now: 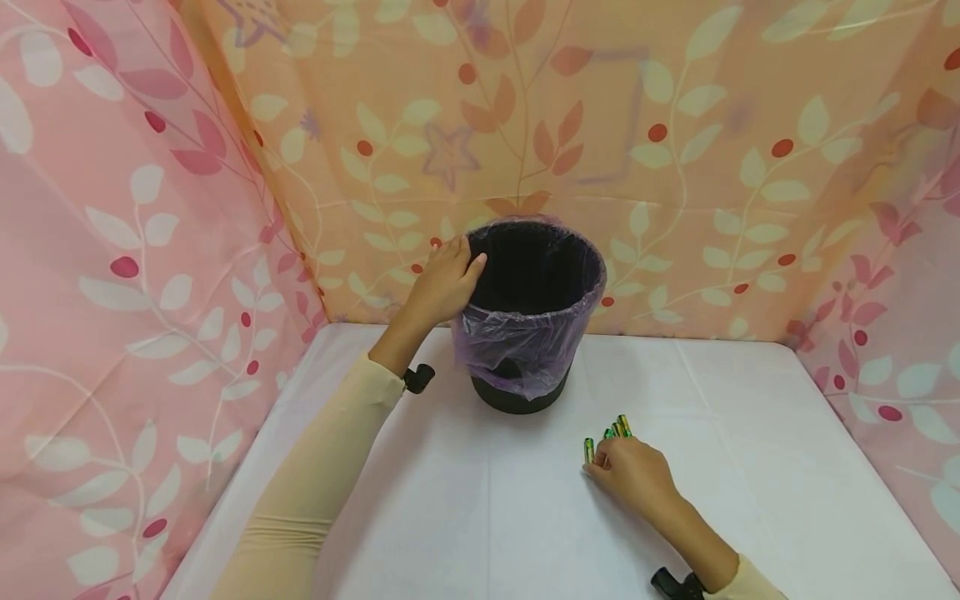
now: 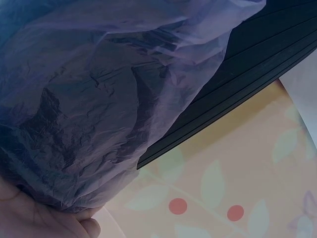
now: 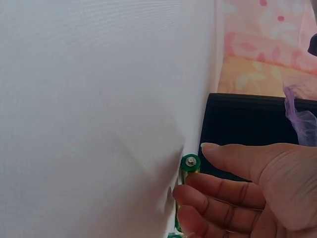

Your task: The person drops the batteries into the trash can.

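Note:
A black trash bin (image 1: 517,398) with a thin purple bag (image 1: 517,337) folded over its rim stands upright on the white table. My left hand (image 1: 446,283) grips the left side of the rim, thumb over the edge; the left wrist view shows fingers (image 2: 44,220) against the bag (image 2: 99,99). In front of the bin, to the right, several green-and-gold batteries (image 1: 622,426) lie on the table. My right hand (image 1: 637,473) is over them, partly hiding them. In the right wrist view, loosely bent fingers (image 3: 218,191) touch a battery (image 3: 190,162), with the thumb apart from it.
The white cloth-covered table (image 1: 420,500) spreads around the bin. Floral curtains enclose it: a peach one (image 1: 390,167) close behind the bin, pink ones at the left (image 1: 150,275) and right (image 1: 900,333). A black wrist camera mount (image 1: 418,379) juts from the left sleeve.

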A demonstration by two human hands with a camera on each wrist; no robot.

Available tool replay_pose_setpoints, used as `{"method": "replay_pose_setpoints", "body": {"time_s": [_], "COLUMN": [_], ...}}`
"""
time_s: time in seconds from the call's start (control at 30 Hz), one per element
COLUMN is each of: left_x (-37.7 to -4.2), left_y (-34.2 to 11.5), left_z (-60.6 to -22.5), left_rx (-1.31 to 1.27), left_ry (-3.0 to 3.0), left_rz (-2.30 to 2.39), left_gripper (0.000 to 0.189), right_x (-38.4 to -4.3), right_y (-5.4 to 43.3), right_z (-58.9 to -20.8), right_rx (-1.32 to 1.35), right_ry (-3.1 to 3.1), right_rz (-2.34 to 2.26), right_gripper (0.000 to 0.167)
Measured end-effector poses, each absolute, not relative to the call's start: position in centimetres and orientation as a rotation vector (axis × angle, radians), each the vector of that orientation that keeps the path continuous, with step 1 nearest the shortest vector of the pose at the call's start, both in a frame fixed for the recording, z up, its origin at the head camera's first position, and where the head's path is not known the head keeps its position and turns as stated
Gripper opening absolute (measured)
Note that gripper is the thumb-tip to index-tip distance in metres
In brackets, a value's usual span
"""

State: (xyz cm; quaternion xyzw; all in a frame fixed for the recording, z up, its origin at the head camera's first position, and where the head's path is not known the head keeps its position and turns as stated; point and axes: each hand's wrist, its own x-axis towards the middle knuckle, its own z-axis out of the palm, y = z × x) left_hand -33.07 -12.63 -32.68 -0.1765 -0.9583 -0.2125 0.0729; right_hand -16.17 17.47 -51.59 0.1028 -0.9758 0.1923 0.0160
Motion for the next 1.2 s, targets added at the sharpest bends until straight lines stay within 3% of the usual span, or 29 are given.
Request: {"method": "replay_pose_setpoints", "body": {"time_s": [0.5,0.87,1.2], "left_x": [-33.07,-33.19,-33.02], "left_y": [-12.61,-12.57,-12.58], "left_z": [-32.64,-32.74,-32.61], "left_rx": [-0.519,-0.531,-0.530], "left_ry": [-2.887,-2.874,-2.871], "left_rz": [-0.634,-0.632,-0.637], "left_gripper": [0.073,0.073,0.073], "right_x": [-16.53,-16.59,-16.61], "right_y": [17.19,16.72,16.46], "right_z": [-52.43,-52.24,-52.22], "right_rx": [0.316,0.317,0.281], "right_ry": [-3.030,-2.996,-3.019], "right_rz": [0.511,0.512,0.547], "right_gripper": [0.030,0.046,0.031]}}
